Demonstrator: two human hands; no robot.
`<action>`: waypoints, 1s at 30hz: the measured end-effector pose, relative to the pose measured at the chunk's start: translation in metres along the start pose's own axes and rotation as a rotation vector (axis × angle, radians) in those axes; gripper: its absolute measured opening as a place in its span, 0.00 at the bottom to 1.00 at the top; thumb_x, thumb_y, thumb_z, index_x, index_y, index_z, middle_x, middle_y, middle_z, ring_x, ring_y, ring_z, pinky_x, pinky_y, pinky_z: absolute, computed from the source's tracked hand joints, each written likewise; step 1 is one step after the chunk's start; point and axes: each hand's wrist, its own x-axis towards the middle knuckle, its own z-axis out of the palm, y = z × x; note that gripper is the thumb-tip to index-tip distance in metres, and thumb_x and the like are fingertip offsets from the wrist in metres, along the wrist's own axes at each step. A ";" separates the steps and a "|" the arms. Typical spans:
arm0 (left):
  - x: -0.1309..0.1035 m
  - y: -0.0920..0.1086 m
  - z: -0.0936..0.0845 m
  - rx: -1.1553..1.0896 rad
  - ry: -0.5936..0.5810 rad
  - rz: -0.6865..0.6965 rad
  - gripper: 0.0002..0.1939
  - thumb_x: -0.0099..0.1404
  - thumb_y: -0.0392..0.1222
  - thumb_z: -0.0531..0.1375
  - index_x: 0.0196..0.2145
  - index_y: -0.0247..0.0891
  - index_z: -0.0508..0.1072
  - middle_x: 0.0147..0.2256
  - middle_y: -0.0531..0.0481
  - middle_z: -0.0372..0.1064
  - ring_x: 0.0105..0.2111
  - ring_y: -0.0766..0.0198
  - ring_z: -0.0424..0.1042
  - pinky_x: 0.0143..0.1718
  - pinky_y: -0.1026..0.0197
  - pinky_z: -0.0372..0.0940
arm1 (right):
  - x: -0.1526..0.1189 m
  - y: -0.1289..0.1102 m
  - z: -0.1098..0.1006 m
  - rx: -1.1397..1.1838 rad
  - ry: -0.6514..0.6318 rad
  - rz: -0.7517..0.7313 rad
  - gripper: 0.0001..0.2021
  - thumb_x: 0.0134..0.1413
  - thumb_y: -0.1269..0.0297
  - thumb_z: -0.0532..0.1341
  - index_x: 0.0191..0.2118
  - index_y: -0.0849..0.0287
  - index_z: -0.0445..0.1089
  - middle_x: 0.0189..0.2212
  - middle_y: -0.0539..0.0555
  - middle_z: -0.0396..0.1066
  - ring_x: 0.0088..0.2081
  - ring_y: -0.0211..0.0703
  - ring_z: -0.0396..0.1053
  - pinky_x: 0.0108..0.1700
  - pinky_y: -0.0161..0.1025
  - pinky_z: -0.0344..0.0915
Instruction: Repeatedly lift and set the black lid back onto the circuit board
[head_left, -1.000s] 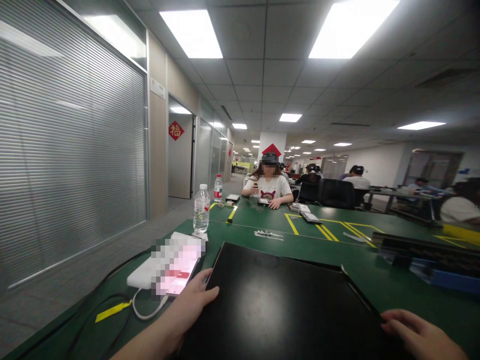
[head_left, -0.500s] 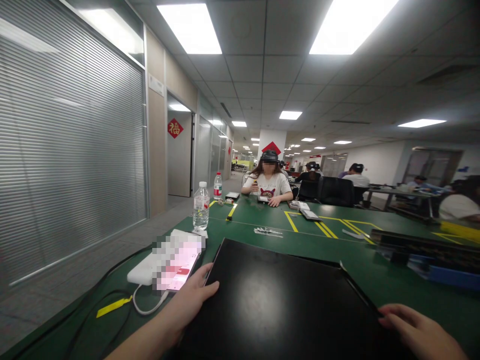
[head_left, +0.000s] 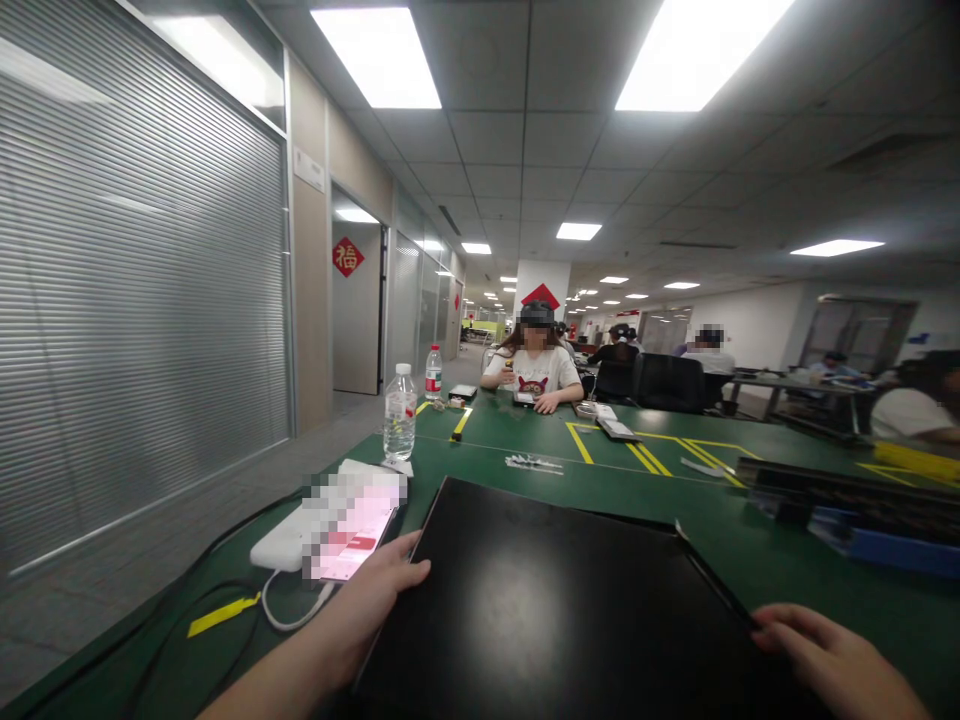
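A large black flat panel (head_left: 555, 600) fills the lower middle of the view, tilted, with a bright patch of ceiling light reflected on it. My left hand (head_left: 382, 590) grips its left edge, thumb on top and the other fingers partly hidden beneath. At the right edge, my right hand (head_left: 825, 650) pinches the rim between thumb and fingers. The panel's near edge lies outside the view. Beyond its far right corner, a thin raised strip (head_left: 712, 570) runs along the side.
On the green table (head_left: 465, 460) lie a white power bank (head_left: 281, 535), a lit phone (head_left: 360, 545), cables, and a water bottle (head_left: 400, 415). Across it sits a person (head_left: 536, 365) with small devices. Dark trays (head_left: 840, 500) and a blue box (head_left: 900, 550) stand right.
The whole view has shifted very slightly, so things appear a little further left. Both hands keep their hold on the black panel.
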 end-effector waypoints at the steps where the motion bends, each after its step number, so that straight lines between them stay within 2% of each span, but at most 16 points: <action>1: -0.002 0.001 0.002 -0.003 -0.004 -0.006 0.37 0.53 0.34 0.72 0.61 0.36 0.74 0.41 0.42 0.88 0.43 0.46 0.87 0.45 0.52 0.77 | 0.001 0.001 0.000 -0.006 -0.002 0.004 0.23 0.32 0.37 0.55 0.28 0.43 0.80 0.32 0.56 0.85 0.39 0.68 0.81 0.42 0.58 0.72; 5: -0.005 0.004 0.006 0.017 0.015 -0.032 0.37 0.52 0.35 0.71 0.61 0.35 0.72 0.40 0.41 0.88 0.39 0.46 0.87 0.44 0.51 0.78 | 0.001 0.005 0.002 -0.020 0.021 -0.004 0.23 0.34 0.37 0.55 0.28 0.43 0.80 0.31 0.56 0.85 0.36 0.66 0.80 0.40 0.57 0.72; 11: 0.007 -0.006 -0.005 0.041 -0.018 -0.015 0.40 0.54 0.35 0.71 0.65 0.35 0.69 0.38 0.43 0.88 0.39 0.47 0.87 0.47 0.50 0.77 | 0.002 0.006 0.002 -0.052 0.050 -0.041 0.24 0.34 0.38 0.55 0.28 0.45 0.81 0.30 0.56 0.85 0.32 0.64 0.79 0.38 0.57 0.72; 16: 0.010 -0.012 -0.010 0.088 -0.002 -0.015 0.47 0.57 0.40 0.72 0.70 0.35 0.60 0.38 0.41 0.88 0.38 0.44 0.87 0.47 0.47 0.77 | 0.003 0.010 0.002 -0.052 0.036 -0.035 0.23 0.36 0.38 0.56 0.28 0.45 0.81 0.30 0.55 0.85 0.36 0.66 0.80 0.41 0.58 0.72; 20: 0.010 -0.014 -0.012 0.125 0.021 -0.008 0.50 0.54 0.47 0.75 0.71 0.39 0.61 0.42 0.40 0.87 0.40 0.41 0.87 0.46 0.45 0.78 | 0.009 0.017 0.004 -0.050 0.042 -0.045 0.22 0.37 0.38 0.56 0.28 0.44 0.81 0.31 0.55 0.85 0.36 0.67 0.80 0.41 0.58 0.72; 24: 0.015 -0.016 -0.013 0.121 0.045 0.071 0.52 0.50 0.52 0.76 0.69 0.39 0.64 0.52 0.35 0.85 0.50 0.37 0.85 0.53 0.42 0.77 | 0.013 0.022 0.005 -0.054 0.045 -0.053 0.22 0.38 0.39 0.56 0.28 0.44 0.81 0.30 0.55 0.85 0.36 0.66 0.80 0.40 0.56 0.72; 27: 0.018 -0.013 -0.012 0.135 0.080 0.166 0.52 0.44 0.53 0.78 0.64 0.37 0.70 0.64 0.31 0.76 0.64 0.35 0.75 0.65 0.42 0.69 | 0.013 0.022 0.005 -0.059 0.040 -0.060 0.22 0.38 0.39 0.56 0.28 0.44 0.81 0.29 0.54 0.85 0.35 0.65 0.80 0.40 0.56 0.72; 30: 0.014 -0.007 -0.010 0.240 0.082 0.243 0.46 0.42 0.53 0.77 0.58 0.36 0.76 0.68 0.31 0.70 0.71 0.34 0.65 0.72 0.40 0.61 | 0.011 0.020 0.004 -0.083 0.036 -0.056 0.22 0.38 0.39 0.56 0.29 0.44 0.82 0.29 0.55 0.84 0.34 0.65 0.79 0.39 0.56 0.71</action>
